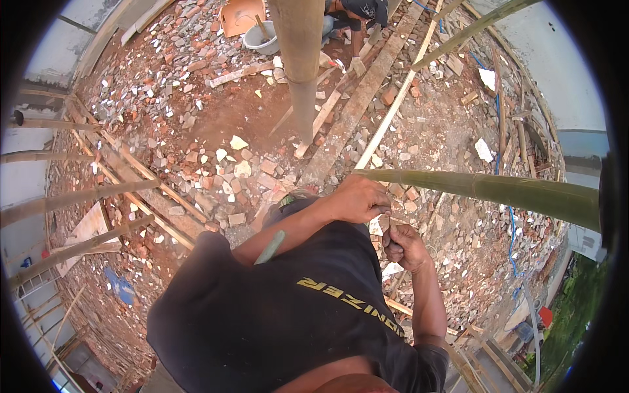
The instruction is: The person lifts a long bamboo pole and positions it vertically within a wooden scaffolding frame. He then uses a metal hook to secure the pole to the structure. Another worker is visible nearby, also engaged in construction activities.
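Observation:
My left hand (359, 198) is just under the near end of a green bamboo pole (472, 185), its fingers curled and pinched together. Just right of it and lower, my right hand (407, 247) is closed, with the fingers bent in toward the left hand. The fingertips of both nearly meet, and whatever lies between them is too small or hidden to name. Against my left forearm shows a short grey-green stick-like piece (270, 247). The pole runs from beside my left hand toward the right edge.
An upright bamboo post (295, 59) stands ahead. Long planks (367, 92) cross rubble-strewn ground. Another person (363, 13) crouches at the far side near a grey bucket (261, 39) and an orange container (241, 16). Bamboo poles (78, 196) jut in from the left.

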A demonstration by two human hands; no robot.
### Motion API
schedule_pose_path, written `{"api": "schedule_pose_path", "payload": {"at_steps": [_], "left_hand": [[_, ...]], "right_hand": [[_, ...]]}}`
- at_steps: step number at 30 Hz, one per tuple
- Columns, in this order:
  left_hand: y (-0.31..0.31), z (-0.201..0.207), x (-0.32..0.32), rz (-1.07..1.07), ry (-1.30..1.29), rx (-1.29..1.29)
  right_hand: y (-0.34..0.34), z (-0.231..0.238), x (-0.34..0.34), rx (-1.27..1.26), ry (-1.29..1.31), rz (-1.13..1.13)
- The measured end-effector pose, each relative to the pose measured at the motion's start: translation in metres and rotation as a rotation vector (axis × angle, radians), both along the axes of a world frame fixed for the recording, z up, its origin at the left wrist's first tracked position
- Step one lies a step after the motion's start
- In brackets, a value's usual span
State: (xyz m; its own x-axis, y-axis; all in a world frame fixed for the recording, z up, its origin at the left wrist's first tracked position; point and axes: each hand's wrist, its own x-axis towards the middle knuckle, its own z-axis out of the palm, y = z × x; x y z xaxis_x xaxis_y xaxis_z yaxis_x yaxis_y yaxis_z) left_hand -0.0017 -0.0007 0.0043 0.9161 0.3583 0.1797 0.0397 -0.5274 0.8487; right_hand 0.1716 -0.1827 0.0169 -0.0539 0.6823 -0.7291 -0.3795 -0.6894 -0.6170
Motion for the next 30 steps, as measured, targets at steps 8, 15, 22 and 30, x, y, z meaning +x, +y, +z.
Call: {"api": "schedule_pose_path", "payload": {"at_steps": [8,15,22,30], "left_hand": [[0.007,-0.016,0.017,0.232,0.137,-0.031],[-0.003,-0.002,0.01,0.015,-0.033,0.138],[-0.002,0.004,0.012,0.017,-0.206,0.133],[0.014,-0.012,0.012,0.169,-0.185,0.01]], "right_hand": [[0.038,0.039,-0.007,0.824,-1.84,0.292],[0.031,0.051,0.018,0.853,-1.667,0.278],[0.021,-0.012,0.027,0.044,-0.558,0.305],[0.008,0.037,0.003,0.361,-0.141,-0.011]]}}
